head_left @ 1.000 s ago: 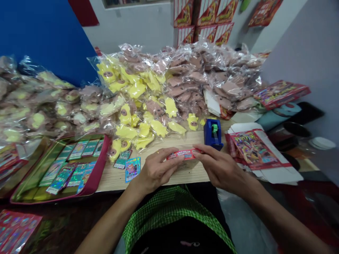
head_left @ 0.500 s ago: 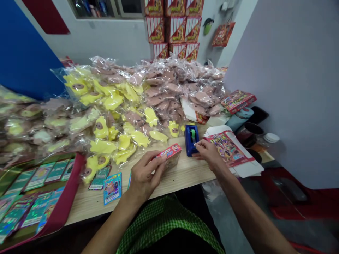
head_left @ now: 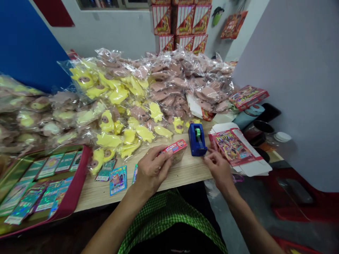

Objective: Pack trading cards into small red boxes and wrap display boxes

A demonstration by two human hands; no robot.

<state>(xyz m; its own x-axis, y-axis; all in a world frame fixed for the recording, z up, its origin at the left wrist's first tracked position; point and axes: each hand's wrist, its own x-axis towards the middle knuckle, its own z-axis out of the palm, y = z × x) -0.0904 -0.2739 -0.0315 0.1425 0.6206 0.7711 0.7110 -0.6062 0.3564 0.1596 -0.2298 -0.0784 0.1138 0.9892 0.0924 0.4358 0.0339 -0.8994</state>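
Note:
My left hand (head_left: 153,168) is closed around a small red printed cardboard box (head_left: 178,149), which it holds just above the table. A blue tape dispenser (head_left: 197,143) with a green-cored roll stands to the right of the box. My right hand (head_left: 218,167) is beside the dispenser's front end, thumb and fingertips drawn together. Whatever lies between those fingertips, perhaps clear tape, is too small to make out. Flattened red-and-white printed cartons (head_left: 234,148) lie right behind my right hand. Shiny trading cards (head_left: 118,180) lie left of my left hand.
Bagged yellow figures (head_left: 119,95) and bagged brown figures (head_left: 174,84) are heaped along the back. A pink-rimmed tin (head_left: 81,178) with several card packs stands at the left. A teal bottle (head_left: 247,116) and cups are at the right. Red boxes (head_left: 184,21) are stacked behind.
My right hand has moved from the tape end of the dispenser toward me, off its front edge. My left hand still holds the box. The camera view has shifted slightly.

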